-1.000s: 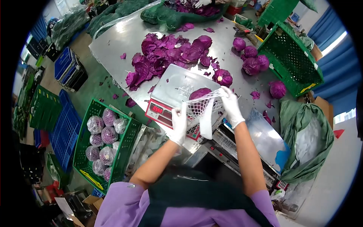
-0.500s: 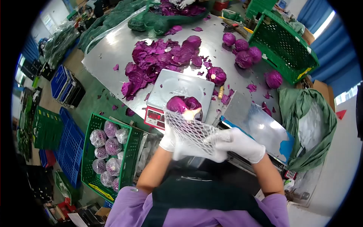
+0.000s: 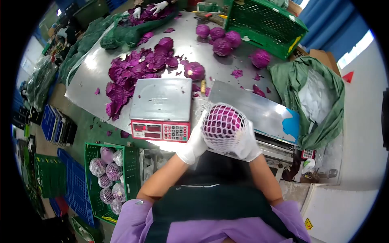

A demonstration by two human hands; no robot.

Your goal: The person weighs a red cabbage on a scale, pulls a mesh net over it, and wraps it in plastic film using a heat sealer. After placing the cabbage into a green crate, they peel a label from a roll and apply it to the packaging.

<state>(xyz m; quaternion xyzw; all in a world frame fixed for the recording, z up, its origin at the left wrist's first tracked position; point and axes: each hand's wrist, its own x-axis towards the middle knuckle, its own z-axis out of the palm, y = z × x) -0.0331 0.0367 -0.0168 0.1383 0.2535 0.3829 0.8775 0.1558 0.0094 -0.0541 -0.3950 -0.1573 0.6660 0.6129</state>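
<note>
In front of my body I hold a red cabbage [image 3: 223,122] sheathed in white foam netting [image 3: 216,139]. My left hand [image 3: 195,142], in a white glove, is closed around its left side. Gloved in white too, my right hand [image 3: 248,143] grips the lower right side of the netting. Part of the fingers of both hands is hidden behind the cabbage and net. Just left of my hands stands a scale [image 3: 162,99] with a red keypad front and small scraps on its plate. A trimmed cabbage [image 3: 195,71] and a wooden-handled tool [image 3: 203,86] lie beyond.
Purple leaves [image 3: 133,73] are heaped on the metal table [image 3: 87,79]. Several bare cabbages [image 3: 222,46] sit near a tipped green crate [image 3: 267,28]. A lower green crate [image 3: 87,170] holds wrapped cabbages. A metal box [image 3: 247,107] and green sack [image 3: 279,75] stand right. A co-worker's gloved hand [image 3: 159,7] is at the far end.
The netting now covers the cabbage, which has moved right, off the scale plate. My right hand has shifted from stretching the net to clasping the cabbage's side. The view has turned right.
</note>
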